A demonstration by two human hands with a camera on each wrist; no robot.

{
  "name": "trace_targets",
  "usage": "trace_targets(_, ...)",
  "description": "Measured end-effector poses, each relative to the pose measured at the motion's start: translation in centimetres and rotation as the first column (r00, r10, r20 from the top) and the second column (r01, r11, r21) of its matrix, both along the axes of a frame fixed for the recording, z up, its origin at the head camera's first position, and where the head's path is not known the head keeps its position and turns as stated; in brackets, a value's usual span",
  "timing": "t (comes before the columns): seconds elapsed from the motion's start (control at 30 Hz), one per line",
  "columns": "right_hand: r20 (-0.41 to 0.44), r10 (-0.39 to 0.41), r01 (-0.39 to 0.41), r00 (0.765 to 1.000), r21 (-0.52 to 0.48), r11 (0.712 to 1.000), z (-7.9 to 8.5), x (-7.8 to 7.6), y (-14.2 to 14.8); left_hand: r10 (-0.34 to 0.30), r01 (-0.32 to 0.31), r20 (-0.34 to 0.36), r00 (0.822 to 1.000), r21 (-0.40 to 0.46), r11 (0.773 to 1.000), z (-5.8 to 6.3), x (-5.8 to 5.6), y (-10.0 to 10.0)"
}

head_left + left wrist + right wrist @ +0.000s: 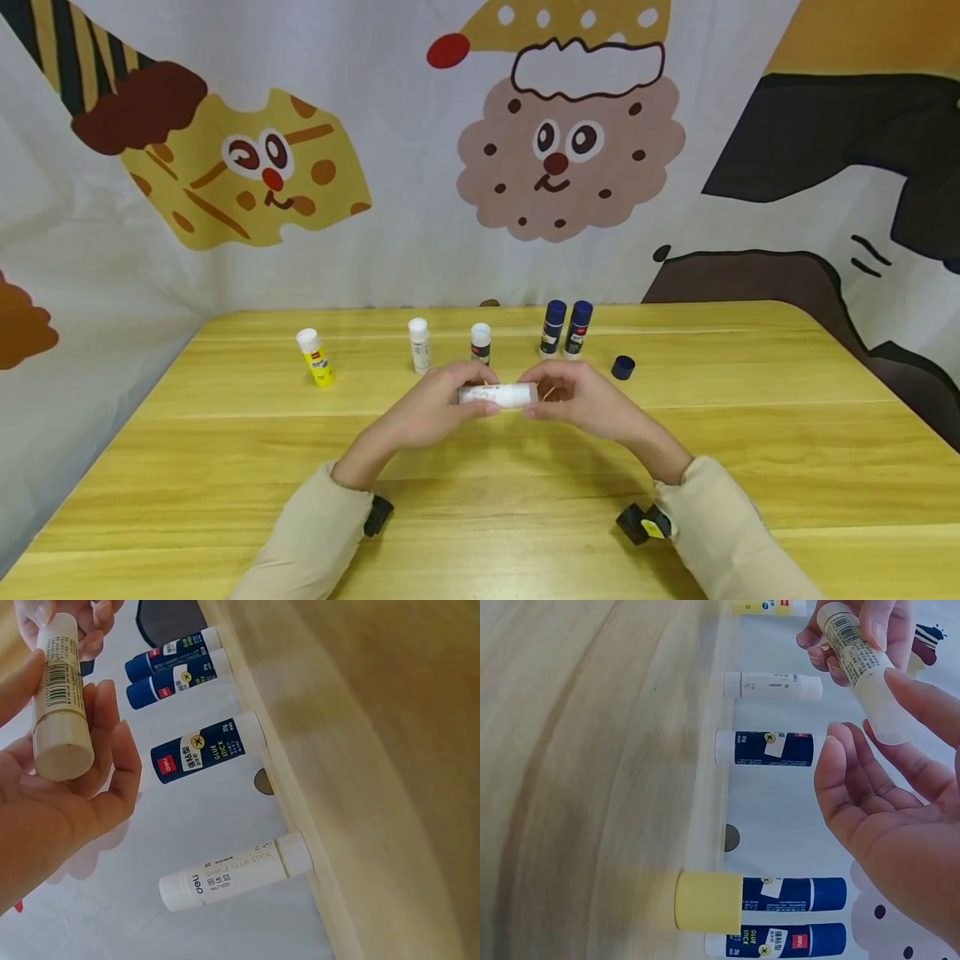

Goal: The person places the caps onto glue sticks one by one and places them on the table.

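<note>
In the head view, a white glue stick (495, 395) lies level between both hands above the table. The left hand (442, 400) grips its left part, with the thumb in front and fingers behind. At the other end, the right hand (581, 398) pinches the plain white part between thumb and fingers. Printed text and a barcode show on the glue stick (859, 660) in the right wrist view. Nearest behind the hands stands a navy glue stick with a pale top (481, 337), its lower part hidden in the head view.
On the wooden table (480, 517) stand a yellow glue stick (315, 357), a white glue stick (420, 346) and two navy ones (552, 329). A loose navy cap (622, 367) sits at the right. A yellow cylinder (709, 901) stands before the navy pair. Behind hangs a printed cloth (405, 167).
</note>
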State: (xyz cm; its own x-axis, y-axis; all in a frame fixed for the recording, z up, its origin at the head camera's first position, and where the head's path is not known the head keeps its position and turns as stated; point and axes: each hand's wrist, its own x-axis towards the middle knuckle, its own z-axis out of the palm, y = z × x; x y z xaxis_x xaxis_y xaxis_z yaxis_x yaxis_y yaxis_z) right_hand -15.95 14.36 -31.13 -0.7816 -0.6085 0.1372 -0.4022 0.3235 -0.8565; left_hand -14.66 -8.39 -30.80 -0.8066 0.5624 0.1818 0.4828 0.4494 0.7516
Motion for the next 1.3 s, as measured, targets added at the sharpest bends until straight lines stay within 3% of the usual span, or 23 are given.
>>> trace_targets(0.9, 0.075, -0.028, 0.037, 0.997, -0.130, 0.991, -0.24, 0.22, -0.38, -0.026, 0.026, 0.018, 1.000, -0.019, 0.999, -0.14, -0.27, -0.26)
trace_targets(1.3, 0.105, -0.050, 0.067, 0.993, -0.166, 0.984, 0.00, 0.17, -0.30, -0.033, 0.034, 0.059, 0.998, -0.008, 0.999, -0.12, -0.48, -0.40)
